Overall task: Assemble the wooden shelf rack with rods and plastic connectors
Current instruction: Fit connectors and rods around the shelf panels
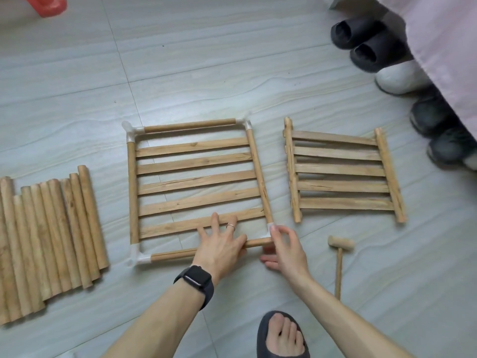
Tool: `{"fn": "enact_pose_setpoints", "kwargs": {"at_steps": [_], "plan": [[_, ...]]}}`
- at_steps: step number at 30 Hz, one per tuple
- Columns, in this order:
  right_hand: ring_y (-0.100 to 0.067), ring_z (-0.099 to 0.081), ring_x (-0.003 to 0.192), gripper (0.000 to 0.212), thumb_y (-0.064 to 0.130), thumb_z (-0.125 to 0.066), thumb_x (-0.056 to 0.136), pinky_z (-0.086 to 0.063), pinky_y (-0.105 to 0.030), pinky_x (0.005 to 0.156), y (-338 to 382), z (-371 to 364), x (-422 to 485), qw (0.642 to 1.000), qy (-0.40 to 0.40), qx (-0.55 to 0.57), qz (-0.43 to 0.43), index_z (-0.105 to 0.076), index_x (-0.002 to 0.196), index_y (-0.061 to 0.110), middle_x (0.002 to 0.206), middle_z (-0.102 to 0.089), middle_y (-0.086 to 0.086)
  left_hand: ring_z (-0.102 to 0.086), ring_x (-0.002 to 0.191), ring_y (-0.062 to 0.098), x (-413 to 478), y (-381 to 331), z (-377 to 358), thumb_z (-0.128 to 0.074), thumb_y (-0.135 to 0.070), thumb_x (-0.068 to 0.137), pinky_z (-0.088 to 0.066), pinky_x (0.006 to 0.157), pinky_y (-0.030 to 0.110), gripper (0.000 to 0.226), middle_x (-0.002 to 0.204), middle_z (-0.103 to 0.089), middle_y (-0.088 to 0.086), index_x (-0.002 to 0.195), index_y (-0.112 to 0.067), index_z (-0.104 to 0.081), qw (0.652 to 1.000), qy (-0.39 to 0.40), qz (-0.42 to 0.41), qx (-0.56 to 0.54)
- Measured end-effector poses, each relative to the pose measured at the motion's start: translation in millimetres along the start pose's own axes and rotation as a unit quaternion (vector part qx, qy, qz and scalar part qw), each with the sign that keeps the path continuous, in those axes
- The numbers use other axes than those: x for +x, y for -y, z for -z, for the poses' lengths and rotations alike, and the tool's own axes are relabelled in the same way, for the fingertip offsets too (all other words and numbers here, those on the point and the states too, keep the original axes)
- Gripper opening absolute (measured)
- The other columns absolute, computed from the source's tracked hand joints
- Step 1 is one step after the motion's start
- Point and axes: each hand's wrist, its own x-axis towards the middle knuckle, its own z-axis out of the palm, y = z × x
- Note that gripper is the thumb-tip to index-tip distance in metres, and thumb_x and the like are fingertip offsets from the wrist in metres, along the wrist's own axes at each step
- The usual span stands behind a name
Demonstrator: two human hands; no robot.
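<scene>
— Where are we with this?

— Our shelf panel (196,177) lies flat in the middle of the floor (206,73). The loose rods (51,228) are well to its left and the spare slatted panels (340,174) are near its right side. Three of its corners show their connectors (130,131) seated. We judge that we are fitting the fourth, at the panel's near right corner.

— And our hands?

— Our left hand (222,244) lies across the near rod (170,255), with its fingers straight and spread onto the nearest slat, pressing down. Our right hand (286,251) curls round the corner connector (271,226), forefinger on top. We cannot tell whether the rod's end is fully home, because our fingers hide the joint.

— So how do we do it well?

— We keep the left hand's weight on the rod so it cannot slide back out of the near left corner. Then we push the connector straight along the rod rather than twisting it. We should make sure the side rail enters its own socket as well, or the corner will sit crooked.

— And if it sticks?

— The mallet (340,251) lies on the floor just right of our right hand. Light taps on the connector will probably serve us better than forcing it.
</scene>
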Motion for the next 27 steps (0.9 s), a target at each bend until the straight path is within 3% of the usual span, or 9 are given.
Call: {"fn": "enact_pose_setpoints", "kwargs": {"at_steps": [4, 8, 16, 18, 21, 24, 27], "plan": [[-0.016, -0.074, 0.070, 0.022, 0.044, -0.061, 0.083, -0.062, -0.044, 0.077, 13, -9, 13, 0.990, -0.011, -0.137, 0.025, -0.061, 0.101, 0.032, 0.067, -0.074, 0.006, 0.000, 0.147, 0.057, -5, 12, -4, -0.021, -0.042, 0.109, -0.029, 0.105, 0.071, 0.034, 0.167, 0.000, 0.013, 0.129, -0.022, -0.039, 1.000, -0.003, -0.013, 0.019], [-0.027, -0.071, 0.094, 0.036, 0.051, -0.050, 0.077, -0.055, -0.044, 0.091, 13, -13, 16, 0.979, -0.038, -0.199, 0.023, -0.063, 0.099, 0.026, 0.084, -0.077, 0.000, 0.001, 0.148, 0.055, -8, 12, -7, -0.018, -0.037, 0.108, -0.029, 0.107, 0.069, 0.030, 0.168, 0.005, 0.013, 0.128, -0.023, -0.037, 1.000, -0.014, -0.007, 0.015], [-0.033, -0.067, 0.097, 0.029, 0.041, -0.050, 0.093, -0.050, -0.039, 0.089, 9, -12, 21, 0.972, -0.062, -0.225, 0.016, -0.065, 0.087, 0.017, 0.092, -0.074, -0.007, -0.003, 0.150, 0.050, -9, 17, -14, -0.019, -0.047, 0.109, -0.022, 0.112, 0.067, 0.034, 0.168, -0.006, 0.011, 0.125, -0.025, -0.038, 0.999, -0.042, -0.022, 0.006], [-0.035, -0.070, 0.091, 0.026, 0.026, -0.046, 0.097, -0.056, -0.042, 0.081, 9, -9, 25, 0.991, -0.048, -0.123, -0.028, -0.061, 0.084, 0.009, 0.093, -0.073, -0.014, -0.002, 0.151, 0.048, -11, 23, -15, -0.019, -0.047, 0.109, -0.023, 0.113, 0.066, 0.034, 0.168, -0.008, 0.009, 0.126, -0.025, -0.039, 0.999, -0.041, -0.015, -0.003], [-0.029, -0.073, 0.072, 0.009, 0.010, -0.049, 0.096, -0.057, -0.035, 0.060, 11, -3, 27, 0.998, 0.008, 0.001, -0.070, -0.056, 0.090, 0.007, 0.089, -0.071, -0.020, -0.003, 0.153, 0.044, -14, 36, -15, -0.019, -0.049, 0.108, -0.026, 0.115, 0.060, 0.037, 0.167, -0.010, 0.007, 0.125, -0.024, -0.041, 0.999, -0.040, -0.016, -0.014], [-0.023, -0.068, 0.068, 0.016, 0.018, -0.068, 0.091, -0.055, -0.031, 0.060, 12, -2, 23, 0.993, 0.079, 0.054, -0.073, -0.062, 0.099, 0.005, 0.082, -0.068, -0.012, -0.007, 0.152, 0.043, -16, 43, -14, -0.020, -0.054, 0.107, -0.027, 0.117, 0.055, 0.041, 0.166, -0.016, 0.007, 0.121, -0.024, -0.044, 0.998, -0.050, -0.039, -0.008], [-0.017, -0.051, 0.064, 0.030, 0.030, -0.080, 0.078, -0.052, -0.029, 0.062, 16, -8, 18, 0.982, 0.117, 0.129, -0.070, -0.068, 0.094, 0.008, 0.076, -0.052, -0.005, -0.013, 0.153, 0.037, -17, 43, -11, -0.023, -0.055, 0.105, -0.026, 0.117, 0.050, 0.042, 0.163, -0.027, 0.003, 0.113, -0.024, -0.049, 0.995, -0.090, -0.021, -0.040]]}}
